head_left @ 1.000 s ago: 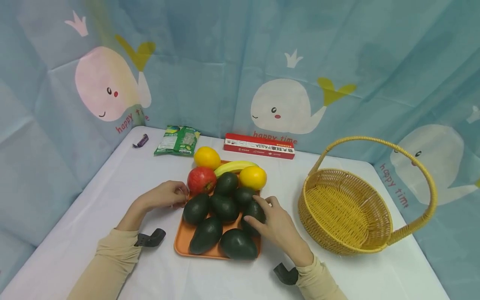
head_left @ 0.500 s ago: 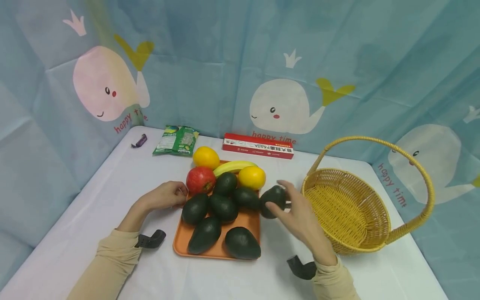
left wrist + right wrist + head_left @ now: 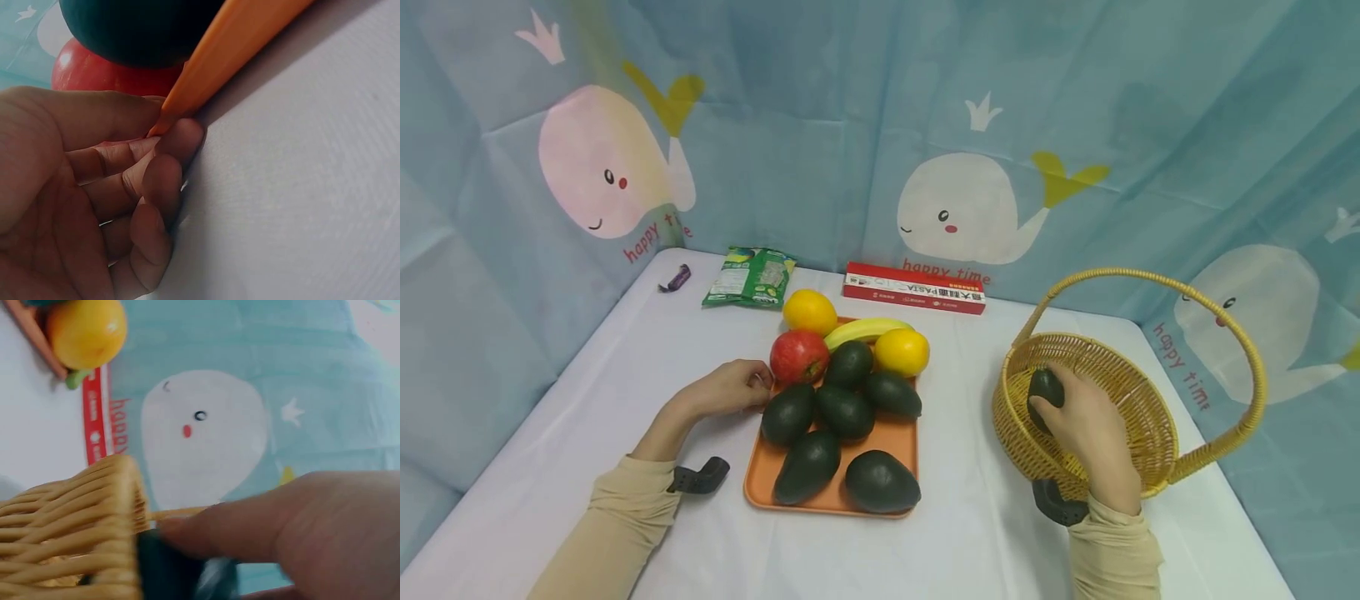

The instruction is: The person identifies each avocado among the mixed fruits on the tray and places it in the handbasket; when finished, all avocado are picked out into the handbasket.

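My right hand (image 3: 1093, 429) grips a dark green avocado (image 3: 1045, 397) inside the yellow wicker basket (image 3: 1022, 454). In the right wrist view the thumb lies along that avocado (image 3: 169, 565), just past the woven rim. At the left side of the orange tray (image 3: 831, 502), my left hand (image 3: 730, 388) pinches the rim between thumb and fingers, as the left wrist view shows. Several more avocados (image 3: 882, 482) lie on the tray. Behind them are a red pomegranate-like fruit (image 3: 799, 357), a banana (image 3: 867, 331) and two yellow round fruits (image 3: 902, 352).
A red pasta box (image 3: 913, 288) lies at the back of the white table (image 3: 958, 542). Left of it are a green snack bag (image 3: 749, 277) and a small purple-wrapped candy (image 3: 675, 278). The basket's tall handle (image 3: 1150, 276) arches over its opening. Blue curtains surround the table.
My right hand has lifted an avocado off the tray's right side and carried it rightward into the basket. Another avocado at the tray's front shifted slightly. My left hand has stayed at the tray.
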The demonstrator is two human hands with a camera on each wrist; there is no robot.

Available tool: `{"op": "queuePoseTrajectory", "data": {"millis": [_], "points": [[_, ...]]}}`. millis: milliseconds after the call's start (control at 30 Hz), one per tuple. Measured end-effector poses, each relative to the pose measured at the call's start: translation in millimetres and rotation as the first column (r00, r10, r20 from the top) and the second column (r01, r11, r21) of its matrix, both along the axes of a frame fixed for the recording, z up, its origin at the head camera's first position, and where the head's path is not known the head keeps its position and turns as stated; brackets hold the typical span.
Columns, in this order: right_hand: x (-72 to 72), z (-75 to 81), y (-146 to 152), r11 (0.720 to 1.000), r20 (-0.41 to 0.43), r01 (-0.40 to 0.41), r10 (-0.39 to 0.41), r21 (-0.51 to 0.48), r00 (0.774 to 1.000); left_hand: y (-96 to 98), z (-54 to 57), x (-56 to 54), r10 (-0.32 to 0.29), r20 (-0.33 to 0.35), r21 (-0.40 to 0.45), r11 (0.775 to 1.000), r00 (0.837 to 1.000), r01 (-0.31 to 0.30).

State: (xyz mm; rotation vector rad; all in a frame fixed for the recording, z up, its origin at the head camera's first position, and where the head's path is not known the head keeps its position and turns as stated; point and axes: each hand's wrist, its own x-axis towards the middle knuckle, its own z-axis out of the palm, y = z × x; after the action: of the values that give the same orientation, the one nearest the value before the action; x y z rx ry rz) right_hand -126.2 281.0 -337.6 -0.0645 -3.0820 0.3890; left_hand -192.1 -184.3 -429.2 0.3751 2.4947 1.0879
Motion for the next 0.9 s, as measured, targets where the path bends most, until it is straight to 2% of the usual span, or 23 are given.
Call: {"op": "queuePoseTrajectory", "data": {"millis": [167,267,333,433,533,633,733,900], "points": [[-7.7,-11.7,4,0.998,0.190,-0.064,0.061,0.010,0.980,-0.9,-1.0,0.1,0.000,-0.007,-0.003,1.000,1.000,0.000],[-9.7,-15.1,5,0.998,0.250,-0.055,0.054,-0.002,0.967,-0.8,-0.6,0.2,-0.001,-0.006,-0.003,1.000,1.000,0.000],[-9.7,-15.9,5,0.999,0.248,-0.046,0.046,-0.002,0.968,-0.7,-0.1,0.4,0.000,-0.001,-0.002,1.000,1.000,0.000],[-6.7,-12.8,3,1.000,0.185,-0.031,0.030,0.001,0.982,-0.3,0.2,0.5,0.001,0.002,-0.003,1.000,1.000,-0.001],[0.0,-4.6,-5,1.000,0.050,-0.025,0.026,-0.003,0.998,-0.2,0.3,0.5,0.000,0.004,-0.005,1.000,1.000,0.000],[8.9,4.6,-21,0.997,-0.099,-0.065,0.061,-0.039,0.993,-0.5,0.3,0.5,-0.003,0.004,-0.003,1.000,1.000,0.003],[17.6,9.5,-43,0.983,-0.224,-0.166,0.145,-0.078,0.964,-0.7,0.6,0.7,-0.004,0.000,0.001,1.000,1.000,0.004],[30.8,4.7,-79,0.927,-0.350,-0.373,0.338,-0.036,0.874,1.0,0.3,0.5,0.001,0.006,0.004,1.000,1.000,-0.001]]}}
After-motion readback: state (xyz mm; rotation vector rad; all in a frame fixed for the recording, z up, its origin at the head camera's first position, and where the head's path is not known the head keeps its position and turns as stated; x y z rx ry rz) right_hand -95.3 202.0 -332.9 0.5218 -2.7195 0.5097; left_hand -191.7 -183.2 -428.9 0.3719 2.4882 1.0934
